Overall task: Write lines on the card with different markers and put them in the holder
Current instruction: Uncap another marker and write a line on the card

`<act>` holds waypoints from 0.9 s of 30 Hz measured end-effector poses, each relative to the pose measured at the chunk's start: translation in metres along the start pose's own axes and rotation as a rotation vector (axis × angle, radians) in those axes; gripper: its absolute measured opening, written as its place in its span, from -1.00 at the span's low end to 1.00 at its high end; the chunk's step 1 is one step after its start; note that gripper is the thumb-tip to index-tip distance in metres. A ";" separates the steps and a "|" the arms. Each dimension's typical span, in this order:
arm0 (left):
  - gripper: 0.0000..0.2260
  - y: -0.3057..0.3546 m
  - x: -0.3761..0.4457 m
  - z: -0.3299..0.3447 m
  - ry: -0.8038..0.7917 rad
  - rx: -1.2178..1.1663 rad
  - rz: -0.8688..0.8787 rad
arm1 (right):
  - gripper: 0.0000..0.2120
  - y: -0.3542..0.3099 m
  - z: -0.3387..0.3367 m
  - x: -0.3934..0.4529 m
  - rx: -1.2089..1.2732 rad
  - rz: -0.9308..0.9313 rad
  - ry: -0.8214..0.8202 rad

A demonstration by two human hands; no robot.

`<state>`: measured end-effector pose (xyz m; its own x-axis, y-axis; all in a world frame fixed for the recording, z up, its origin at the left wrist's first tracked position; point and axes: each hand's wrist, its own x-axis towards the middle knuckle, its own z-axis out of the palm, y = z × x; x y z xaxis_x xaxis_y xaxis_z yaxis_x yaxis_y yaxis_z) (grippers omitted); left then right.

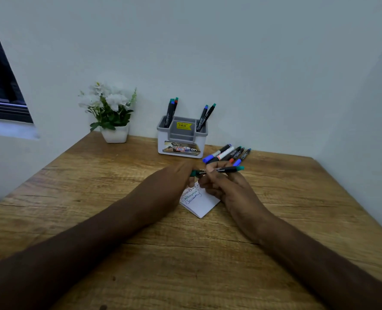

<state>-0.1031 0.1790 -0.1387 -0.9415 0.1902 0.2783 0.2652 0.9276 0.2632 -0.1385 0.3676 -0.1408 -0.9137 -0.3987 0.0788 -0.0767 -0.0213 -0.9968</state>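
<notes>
Wood-grain table (96,198), landmark for all below. Holder (182,139) stands at table's far edge against the wall; four markers upright in it, two in the left slot (171,111), two in the right (204,117). Loose markers (228,154), about five, lie on the table just right of the holder. Card (200,203) lies flat mid-table under the hands, three scribbled lines visible, lower part blank. Right hand (226,186) grips a green marker (221,170) by its barrel above the card; left hand (176,175) pinches its green cap end, capping or uncapping, can't tell which. Marker's long axis runs near level, left-right across the table, cap end left, tail end right and slightly away. Judgement: roughly halfway; more lines and about six markers left to stow.
</notes>
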 end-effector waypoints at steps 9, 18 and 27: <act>-0.83 0.001 -0.006 0.001 0.026 -0.134 0.202 | -0.61 -0.006 0.002 -0.005 -0.266 -0.075 -0.215; -0.65 0.003 -0.005 0.001 0.171 0.054 0.173 | -0.58 -0.007 0.002 -0.007 -0.257 -0.054 -0.174; -0.45 -0.024 -0.008 -0.015 -0.043 0.132 0.099 | -0.59 0.003 -0.004 0.004 0.110 -0.006 0.055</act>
<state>-0.0990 0.1505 -0.1331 -0.9208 0.2941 0.2563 0.3306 0.9371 0.1123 -0.1439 0.3696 -0.1434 -0.9341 -0.3475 0.0823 -0.0406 -0.1255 -0.9913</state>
